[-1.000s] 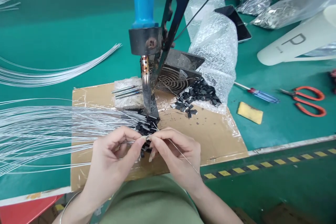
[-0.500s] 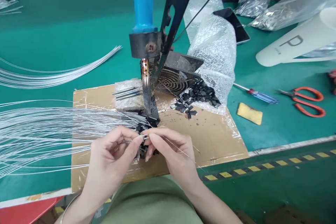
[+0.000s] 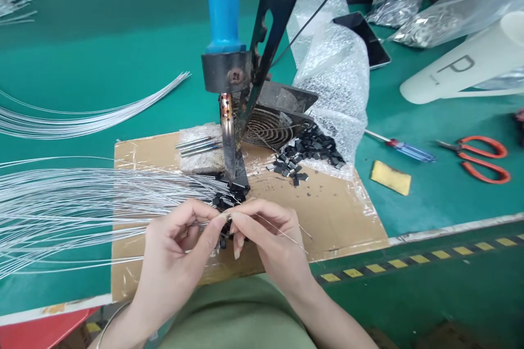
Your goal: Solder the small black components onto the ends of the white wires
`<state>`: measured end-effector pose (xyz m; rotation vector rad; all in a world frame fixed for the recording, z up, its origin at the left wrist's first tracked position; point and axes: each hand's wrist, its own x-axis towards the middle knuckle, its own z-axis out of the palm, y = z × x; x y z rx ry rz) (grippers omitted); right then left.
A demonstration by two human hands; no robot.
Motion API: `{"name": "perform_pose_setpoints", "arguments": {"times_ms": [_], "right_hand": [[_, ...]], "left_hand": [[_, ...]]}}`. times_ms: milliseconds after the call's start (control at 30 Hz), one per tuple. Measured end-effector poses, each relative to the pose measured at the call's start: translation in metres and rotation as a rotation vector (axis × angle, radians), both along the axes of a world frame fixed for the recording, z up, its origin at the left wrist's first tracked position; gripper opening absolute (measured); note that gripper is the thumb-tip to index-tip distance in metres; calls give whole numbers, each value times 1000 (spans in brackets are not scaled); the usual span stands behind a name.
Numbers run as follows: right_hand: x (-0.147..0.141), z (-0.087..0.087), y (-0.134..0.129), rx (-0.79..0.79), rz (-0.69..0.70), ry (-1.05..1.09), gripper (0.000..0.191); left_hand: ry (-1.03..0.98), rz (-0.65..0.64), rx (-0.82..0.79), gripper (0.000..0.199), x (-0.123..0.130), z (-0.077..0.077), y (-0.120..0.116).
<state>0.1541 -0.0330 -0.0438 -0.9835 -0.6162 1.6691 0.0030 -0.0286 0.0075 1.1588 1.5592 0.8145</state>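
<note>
My left hand (image 3: 178, 251) pinches thumb against index finger; what lies between those tips is too small and covered to make out. Fingertip to fingertip with it, my right hand (image 3: 272, 237) is also closed in a pinch. Thin wire (image 3: 282, 232) comes out from between its fingers and trails to the lower right. Just beyond my fingers, black connectors (image 3: 231, 193) sit at the ends of many white wires (image 3: 82, 191). Above them hangs the metal tip of a blue-handled soldering iron (image 3: 224, 22), pointing down.
A black bracket (image 3: 274, 22) holds the iron over a cardboard sheet (image 3: 327, 218). Behind lie a fan (image 3: 270, 125), loose black connectors (image 3: 311, 147) and bubble wrap (image 3: 335, 71). To the right are a yellow sponge (image 3: 391, 177), a screwdriver (image 3: 403, 148) and orange-handled scissors (image 3: 483, 158).
Both hands have shifted slightly to the right, their fingertips now closer together. The small shiny piece glimpsed between them before is now mostly covered.
</note>
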Motion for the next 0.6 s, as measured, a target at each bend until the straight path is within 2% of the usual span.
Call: {"name": "perform_pose_setpoints", "arguments": {"times_ms": [200, 400, 500, 600], "right_hand": [[4, -1, 1, -56, 49, 69, 12], [8, 1, 6, -110, 104, 146, 11], [9, 1, 6, -113, 111, 148, 10], [8, 0, 4, -101, 102, 155, 9]], "left_hand": [[12, -53, 0, 19, -5, -3, -1], [28, -205, 8, 19, -18, -8, 4], [15, -208, -27, 20, -19, -7, 5], [-15, -136, -52, 19, -13, -3, 4]]}}
